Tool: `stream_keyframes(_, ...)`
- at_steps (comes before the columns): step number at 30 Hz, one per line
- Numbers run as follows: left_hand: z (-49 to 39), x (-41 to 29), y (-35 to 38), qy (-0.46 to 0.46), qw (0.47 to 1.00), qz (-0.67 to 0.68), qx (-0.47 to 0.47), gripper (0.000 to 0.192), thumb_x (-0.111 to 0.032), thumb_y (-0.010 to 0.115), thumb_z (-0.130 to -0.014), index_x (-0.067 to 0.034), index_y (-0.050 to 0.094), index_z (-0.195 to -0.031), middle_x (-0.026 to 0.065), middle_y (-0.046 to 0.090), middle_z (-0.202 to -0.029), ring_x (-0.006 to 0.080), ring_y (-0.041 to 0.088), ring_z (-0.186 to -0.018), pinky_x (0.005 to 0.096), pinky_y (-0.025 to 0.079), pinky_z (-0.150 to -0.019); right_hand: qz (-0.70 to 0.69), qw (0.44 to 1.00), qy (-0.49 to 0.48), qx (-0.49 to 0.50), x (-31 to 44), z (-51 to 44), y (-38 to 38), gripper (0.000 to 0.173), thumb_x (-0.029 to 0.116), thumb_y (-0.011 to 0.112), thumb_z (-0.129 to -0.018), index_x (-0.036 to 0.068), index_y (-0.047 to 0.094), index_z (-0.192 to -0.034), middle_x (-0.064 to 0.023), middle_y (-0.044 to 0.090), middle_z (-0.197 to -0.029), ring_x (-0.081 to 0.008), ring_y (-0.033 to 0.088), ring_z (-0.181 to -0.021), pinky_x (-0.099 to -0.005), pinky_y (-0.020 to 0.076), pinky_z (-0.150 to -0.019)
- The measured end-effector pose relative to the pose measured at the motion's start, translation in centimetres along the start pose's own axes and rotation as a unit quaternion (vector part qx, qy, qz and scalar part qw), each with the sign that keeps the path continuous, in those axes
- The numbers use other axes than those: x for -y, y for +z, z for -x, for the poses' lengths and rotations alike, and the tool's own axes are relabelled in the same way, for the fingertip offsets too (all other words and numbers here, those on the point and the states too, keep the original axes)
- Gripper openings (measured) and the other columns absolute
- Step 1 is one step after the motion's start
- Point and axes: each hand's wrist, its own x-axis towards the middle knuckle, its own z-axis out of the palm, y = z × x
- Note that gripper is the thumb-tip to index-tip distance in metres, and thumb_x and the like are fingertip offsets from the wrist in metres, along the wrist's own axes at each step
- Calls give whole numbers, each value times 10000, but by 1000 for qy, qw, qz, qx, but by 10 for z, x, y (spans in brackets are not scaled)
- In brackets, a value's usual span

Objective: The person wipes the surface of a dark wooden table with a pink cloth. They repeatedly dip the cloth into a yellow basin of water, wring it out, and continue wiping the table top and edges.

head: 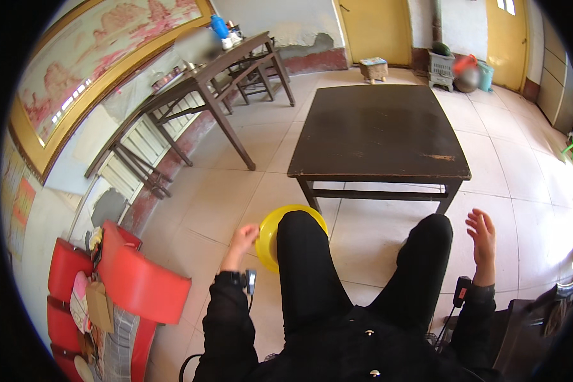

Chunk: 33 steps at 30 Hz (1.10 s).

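My left hand (247,235) is held beside the left rim of a yellow plastic basin (267,238), its fingers bent and nothing seen in them. Whether the fingertips touch the rim, I cannot tell. The basin is on the floor, partly hidden behind my left knee. My right hand (482,234) hangs to the right of my right knee with its fingers apart and holds nothing. Beyond my knees stands a low dark wooden table (377,133) with a worn patch near its front right corner.
A red sofa (143,281) bearing cloths and cardboard is at the lower left. Along the left wall runs a tall dark wooden table (229,52) with a blue thermos (219,26). A small stool (374,70) stands near the far door. Dark furniture (520,329) is at my lower right.
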Motion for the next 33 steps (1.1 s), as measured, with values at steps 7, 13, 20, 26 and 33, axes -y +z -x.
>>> stream_keyframes(7,-59,-107,41,113,979,163,-47,345,-348,472,-938,-93,523,-1165,62,613,-1008,134,597,-856,273,482,-719,-81,954,72,279,21,7,151,219,231,453,-939,87,560,-1066,-31,586,-974,-160,567,-894,-295,448,-749)
stream_keyframes(13,-114,-94,104,150,967,204,-13,397,-398,478,-925,-82,509,-1164,54,617,-931,101,594,-758,225,464,-625,-10,855,407,323,-144,1,289,324,309,549,-871,103,497,-1116,-85,547,-1004,-247,563,-919,-400,457,-760)
stream_keyframes(20,-122,-47,96,99,977,184,-46,440,-344,497,-929,2,448,-1197,100,611,-955,137,580,-817,262,468,-745,96,774,546,306,-308,14,340,530,336,584,-855,81,376,-1272,-126,437,-1211,-297,490,-1049,-458,426,-842)
stream_keyframes(26,-128,-70,79,70,959,271,-52,416,-346,493,-932,-20,452,-1188,92,602,-946,135,565,-843,258,447,-771,76,775,566,270,-382,22,371,591,314,609,-838,75,357,-1316,-137,332,-1385,-279,411,-1177,-482,348,-948)
stream_keyframes(33,-134,-75,86,65,959,275,-20,403,-321,511,-929,0,449,-1164,100,598,-933,146,570,-870,275,455,-802,45,759,615,210,-416,23,388,426,336,583,-856,96,478,-1192,-115,477,-1230,-244,478,-1076,-446,349,-929)
